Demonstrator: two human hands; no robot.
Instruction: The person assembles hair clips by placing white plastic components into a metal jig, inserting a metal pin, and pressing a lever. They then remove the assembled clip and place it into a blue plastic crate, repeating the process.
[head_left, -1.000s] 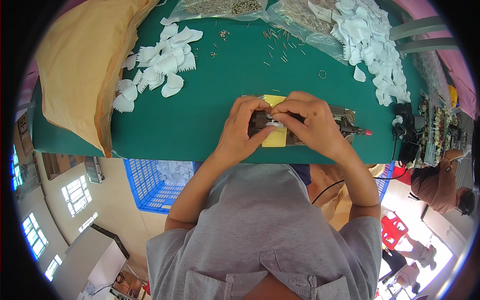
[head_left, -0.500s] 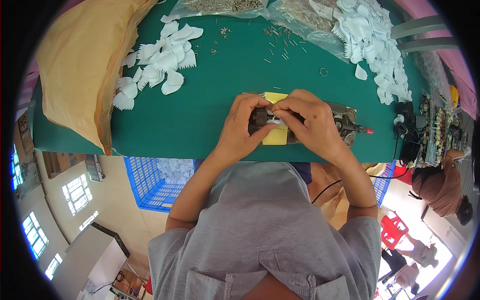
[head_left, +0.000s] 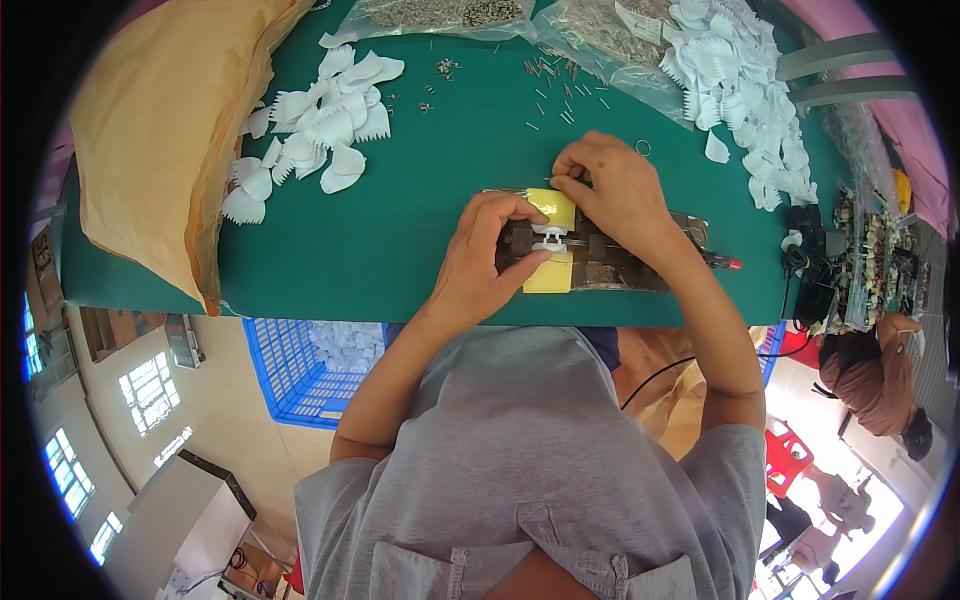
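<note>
- Upper left: a tan sack (head_left: pixel 150 140) lies beside a pile of white toothed pieces (head_left: pixel 338 115).
- Centre: the left hand (head_left: pixel 487 245) holds its thumb and forefinger clamped on the upper and lower ends of a small white part (head_left: pixel 549 239), which sits in a dark fixture (head_left: pixel 605 275) between yellow patches (head_left: pixel 549 207).
- Just right of centre, apart from the left: the right hand (head_left: pixel 612 190) has thumb and forefinger close together at a thin pin (head_left: pixel 548 180); whether they grip it cannot be told.
- Upper right: more white pieces (head_left: pixel 738 95) lie heaped.
</note>
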